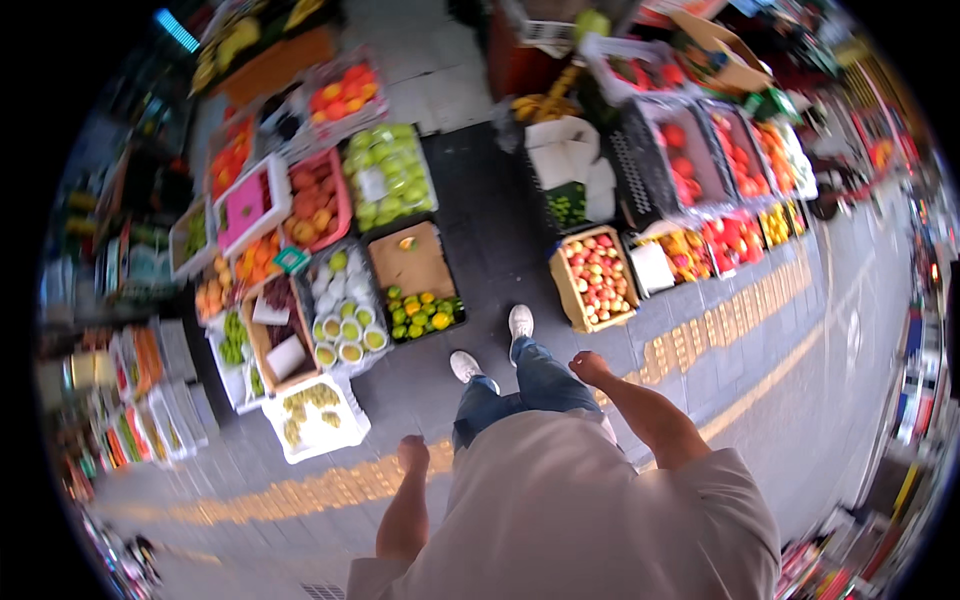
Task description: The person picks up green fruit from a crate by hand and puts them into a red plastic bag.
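My left hand (413,455) hangs beside my left leg, over the yellow tactile strip. Its fingers look curled in, and nothing shows in them. A white foam tray of greenish fruit (312,418) lies nearest to it, well apart. My right hand (590,368) swings out in front of my right hip, closed like a loose fist, with no object visible in it. Ahead of it on the ground stands a box of small red and yellow fruit (595,278); the hand does not touch it. Both hands are small and slightly blurred.
At the left are crates of green apples (390,175), peaches (313,203) and green-orange citrus (425,315). More crates, one with red fruit (680,160), stand at the right. Dark paving (480,220) runs between the stalls. A yellow tactile strip (350,487) crosses near my feet; the road (860,330) lies right.
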Demonstrator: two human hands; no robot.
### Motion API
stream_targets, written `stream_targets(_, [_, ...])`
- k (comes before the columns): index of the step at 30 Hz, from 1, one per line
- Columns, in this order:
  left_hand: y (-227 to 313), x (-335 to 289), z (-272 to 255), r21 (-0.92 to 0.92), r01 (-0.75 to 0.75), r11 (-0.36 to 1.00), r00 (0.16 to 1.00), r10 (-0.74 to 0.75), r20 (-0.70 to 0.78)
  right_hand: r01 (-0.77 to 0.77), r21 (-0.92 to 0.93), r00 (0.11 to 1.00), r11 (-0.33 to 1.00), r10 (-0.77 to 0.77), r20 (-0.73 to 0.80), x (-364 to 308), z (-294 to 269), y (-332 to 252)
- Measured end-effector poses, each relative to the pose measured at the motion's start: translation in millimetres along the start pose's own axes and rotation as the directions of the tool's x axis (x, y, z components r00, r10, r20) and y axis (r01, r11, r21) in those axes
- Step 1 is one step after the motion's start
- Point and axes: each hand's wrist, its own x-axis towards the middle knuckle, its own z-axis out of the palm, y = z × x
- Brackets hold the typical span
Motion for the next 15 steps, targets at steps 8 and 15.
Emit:
stream_targets(8, [27, -21, 9, 0.153, -0.255, 0.955, 0.966, 0.245, 0.080, -0.221, 0.061, 0.975, 0.973, 0.222, -0.002, -62, 93, 180])
stream_targets(15, [148, -56, 73, 0.148, -0.155, 0.977, 0.973, 0.124, 0.196, -0.273, 0.338, 0.958, 0.901, 0.285, 0.013, -84, 72, 263])
